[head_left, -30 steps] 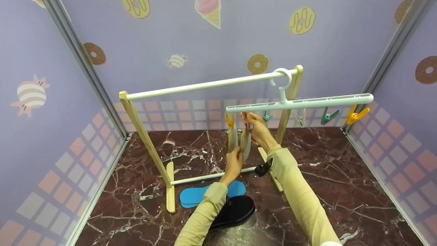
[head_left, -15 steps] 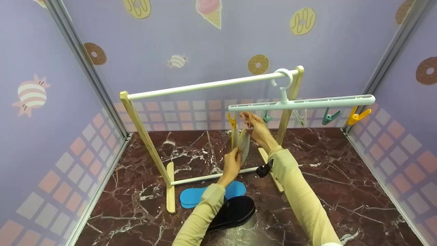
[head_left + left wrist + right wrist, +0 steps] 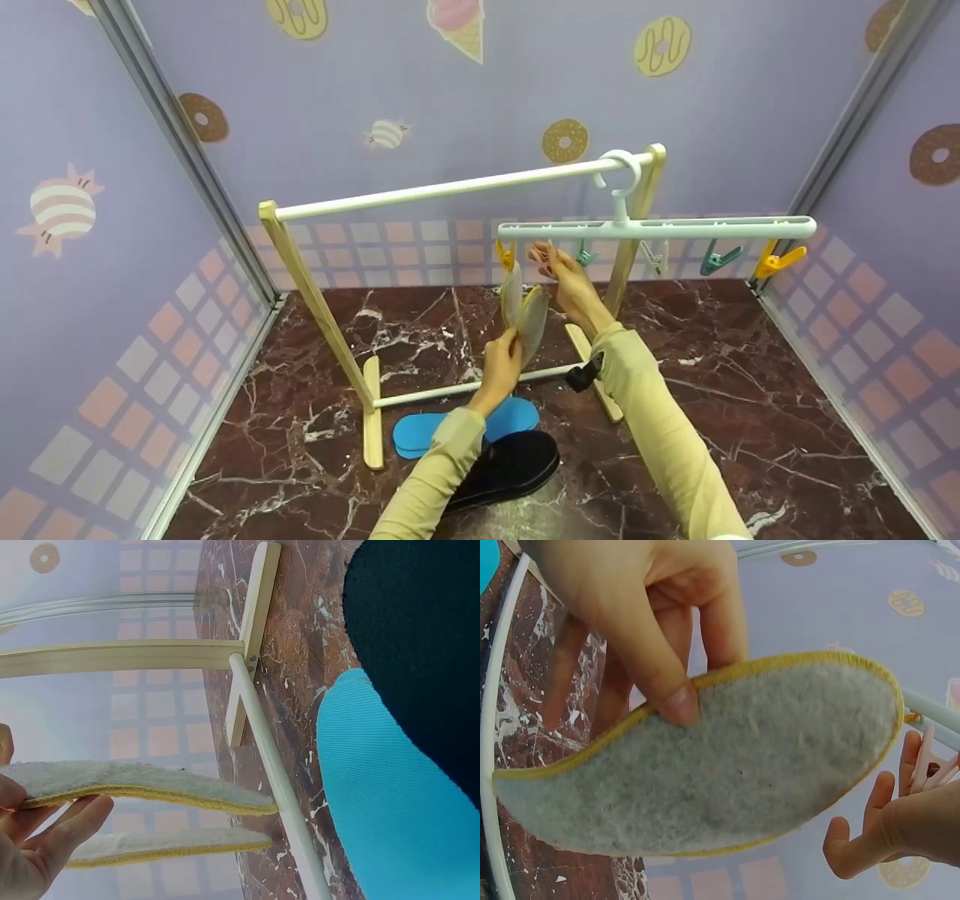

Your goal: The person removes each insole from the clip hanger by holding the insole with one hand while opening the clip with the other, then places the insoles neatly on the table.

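A grey fuzzy insole (image 3: pixel 742 765) with yellow edging is pinched along its edge by my left hand (image 3: pixel 501 364). Its top end stands just below and apart from a pink clip (image 3: pixel 932 772). That clip is held by my right hand (image 3: pixel 570 281), under the left half of the pale clip hanger (image 3: pixel 697 227). A matching insole (image 3: pixel 511 292) hangs from the yellow clip (image 3: pixel 505 255) at the hanger's left end, close beside the held one. In the left wrist view both insoles, the held insole (image 3: pixel 142 784) and the other insole (image 3: pixel 172 844), lie side by side, apart.
The hanger hooks over the white bar (image 3: pixel 450 187) of a wooden rack (image 3: pixel 315 300). More clips, such as the yellow clip (image 3: pixel 780 259), dangle at right. Blue insoles (image 3: pixel 416 433) and black insoles (image 3: pixel 517 461) lie on the dark marbled floor (image 3: pixel 285 450).
The held insole's top has come down out of the pink clip, and my left hand has shifted slightly down and left. The hanger, tilted before, now sits nearly level. My right hand stays at the clip.
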Demonstrator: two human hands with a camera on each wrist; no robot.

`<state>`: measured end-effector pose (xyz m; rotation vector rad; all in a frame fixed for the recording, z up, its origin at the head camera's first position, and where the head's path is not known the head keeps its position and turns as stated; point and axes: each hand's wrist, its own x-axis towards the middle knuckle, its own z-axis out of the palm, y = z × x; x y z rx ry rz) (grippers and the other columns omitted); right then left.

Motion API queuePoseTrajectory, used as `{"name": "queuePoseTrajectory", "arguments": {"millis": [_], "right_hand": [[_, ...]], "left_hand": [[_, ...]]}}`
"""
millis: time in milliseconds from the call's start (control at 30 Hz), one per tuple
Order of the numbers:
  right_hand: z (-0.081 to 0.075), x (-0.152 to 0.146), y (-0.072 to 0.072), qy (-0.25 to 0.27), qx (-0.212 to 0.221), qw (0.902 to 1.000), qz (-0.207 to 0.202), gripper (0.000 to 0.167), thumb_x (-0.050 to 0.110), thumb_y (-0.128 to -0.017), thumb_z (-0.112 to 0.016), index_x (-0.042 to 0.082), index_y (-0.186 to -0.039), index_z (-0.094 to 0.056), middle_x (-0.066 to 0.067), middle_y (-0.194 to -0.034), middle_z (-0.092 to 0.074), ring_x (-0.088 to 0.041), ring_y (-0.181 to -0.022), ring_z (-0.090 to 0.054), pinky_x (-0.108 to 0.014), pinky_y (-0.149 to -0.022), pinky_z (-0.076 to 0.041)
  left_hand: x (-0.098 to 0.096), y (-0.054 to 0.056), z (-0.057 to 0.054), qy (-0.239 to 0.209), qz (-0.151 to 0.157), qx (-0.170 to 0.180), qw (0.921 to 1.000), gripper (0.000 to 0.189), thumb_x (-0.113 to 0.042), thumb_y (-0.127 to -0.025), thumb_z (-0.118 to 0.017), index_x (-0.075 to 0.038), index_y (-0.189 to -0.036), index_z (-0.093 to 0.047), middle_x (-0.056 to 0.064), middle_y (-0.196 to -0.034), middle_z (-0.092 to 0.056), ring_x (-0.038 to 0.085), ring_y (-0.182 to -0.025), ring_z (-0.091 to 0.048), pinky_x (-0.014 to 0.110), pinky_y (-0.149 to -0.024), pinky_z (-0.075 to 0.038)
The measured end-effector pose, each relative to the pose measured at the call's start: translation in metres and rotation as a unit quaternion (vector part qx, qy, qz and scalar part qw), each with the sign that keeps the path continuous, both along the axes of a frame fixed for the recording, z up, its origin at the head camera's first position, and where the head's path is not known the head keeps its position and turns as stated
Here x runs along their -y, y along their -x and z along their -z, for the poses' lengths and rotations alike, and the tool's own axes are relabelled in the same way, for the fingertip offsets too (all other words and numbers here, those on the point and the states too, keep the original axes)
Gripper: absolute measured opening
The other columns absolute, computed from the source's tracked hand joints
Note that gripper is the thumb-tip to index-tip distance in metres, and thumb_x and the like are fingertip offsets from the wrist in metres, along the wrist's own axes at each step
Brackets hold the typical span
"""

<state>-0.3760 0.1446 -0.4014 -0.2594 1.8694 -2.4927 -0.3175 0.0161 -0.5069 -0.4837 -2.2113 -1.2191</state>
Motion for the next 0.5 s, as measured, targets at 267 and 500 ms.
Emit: {"name": "queuePoseTrajectory", "arguments": {"millis": [267,500], "right_hand": [[0.005,-0.005,-0.003,0.005,0.026,0.9996,-0.005,0.038,0.028,-0.094,-0.037,0.007,-0.125,-0.046,0.011,-0.096,-0.058,-0.015,-0.095,-0.039,-0.027,-0.072,-0.033],[0.007,-0.010,-0.006,0.016,0.047,0.9985,-0.026,0.022,0.026,-0.093,-0.042,0.016,-0.110,-0.053,0.009,-0.093,-0.063,-0.008,-0.079,-0.049,-0.020,-0.064,-0.039]], "left_hand": [[0.005,-0.006,-0.002,-0.002,0.019,-0.007,0.9998,0.011,0.002,-0.086,-0.049,0.001,-0.078,-0.056,0.013,-0.056,-0.055,0.007,-0.049,-0.038,0.015,-0.044,-0.026],[0.010,-0.016,-0.012,-0.008,0.027,-0.001,0.9996,0.009,0.000,-0.086,-0.051,0.001,-0.084,-0.060,0.011,-0.060,-0.059,0.005,-0.051,-0.045,0.016,-0.046,-0.035]]}}
